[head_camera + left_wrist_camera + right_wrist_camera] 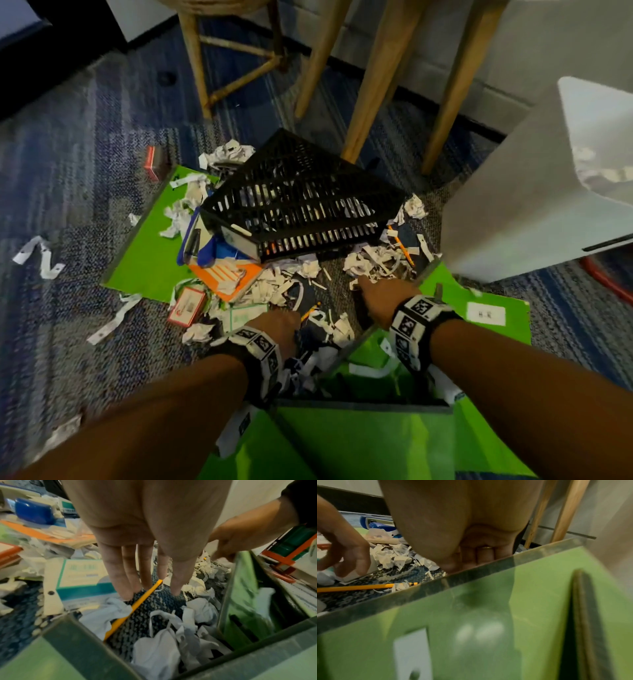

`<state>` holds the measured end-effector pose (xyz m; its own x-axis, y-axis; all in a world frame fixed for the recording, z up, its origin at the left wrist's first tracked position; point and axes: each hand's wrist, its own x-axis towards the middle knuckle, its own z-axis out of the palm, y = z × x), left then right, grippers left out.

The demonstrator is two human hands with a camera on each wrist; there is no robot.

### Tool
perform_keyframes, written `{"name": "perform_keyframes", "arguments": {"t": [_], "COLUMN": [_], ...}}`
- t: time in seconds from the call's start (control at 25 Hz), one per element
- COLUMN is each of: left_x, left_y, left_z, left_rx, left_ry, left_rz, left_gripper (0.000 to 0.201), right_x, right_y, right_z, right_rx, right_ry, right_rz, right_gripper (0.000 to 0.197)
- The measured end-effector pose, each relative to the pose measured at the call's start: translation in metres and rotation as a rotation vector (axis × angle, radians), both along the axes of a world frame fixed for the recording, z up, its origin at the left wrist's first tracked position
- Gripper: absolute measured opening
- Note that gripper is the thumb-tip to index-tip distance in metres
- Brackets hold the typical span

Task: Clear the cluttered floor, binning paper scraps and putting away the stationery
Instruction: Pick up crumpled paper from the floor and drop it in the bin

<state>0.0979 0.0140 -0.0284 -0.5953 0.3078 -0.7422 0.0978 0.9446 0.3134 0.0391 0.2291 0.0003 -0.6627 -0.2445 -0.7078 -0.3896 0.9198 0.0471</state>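
Note:
My left hand (pixel 277 320) (pixel 151 595) is open, its straight fingers (pixel 120 582) touching the carpet on either side of the tip of a yellow pencil (pixel 310 311) (pixel 135 607) (pixel 356 587). My right hand (pixel 371 291) (pixel 221 555) (pixel 471 563) reaches over the raised flap (pixel 240 595) (pixel 488 615) of a green box (pixel 359 442) into a heap of paper scraps (pixel 373 263). The flap hides its fingertips. More crumpled scraps (pixel 157 649) lie between the flaps. A second pencil (pixel 402 248) lies beyond the heap.
A black mesh basket (pixel 298 205) lies tipped over stationery, with an orange notebook (pixel 222 277) and a blue stapler (pixel 34 511) nearby. A teal-and-white box (pixel 80 577) and a red-edged box (pixel 186 306) sit left of my left hand. A white bin (pixel 520 205) stands right; wooden chair legs (pixel 376 78) behind.

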Motion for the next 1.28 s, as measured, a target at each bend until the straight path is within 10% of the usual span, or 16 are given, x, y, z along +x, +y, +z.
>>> {"name": "perform_keyframes", "arguments": {"t": [0.28,0.52,0.8,1.28], "left_x": [0.03,0.047,0.023,0.055], "left_y": [0.036,0.04,0.029,0.019], "left_z": [-0.039,-0.052,-0.055,-0.072], "left_rx": [0.01,-0.046,0.076,-0.117], "left_ry": [-0.129,-0.015,0.047,0.072], "left_rz": [-0.068,-0.004,0.084,-0.084], "left_gripper": [0.085,0.042,0.04,0.039], "right_x": [0.017,0.04,0.081,0.113], "right_y": [0.022,-0.01,-0.034,-0.047], "right_z": [-0.013,-0.05,-0.068,-0.088], "right_rx": [-0.008,-0.178,-0.264,-0.341], "right_ry": [-0.142,-0.216,-0.075,0.0], "right_rz": [-0.174,-0.056,-0.145,-0.235], "right_gripper": [0.081,0.105,0.049,0.038]}}
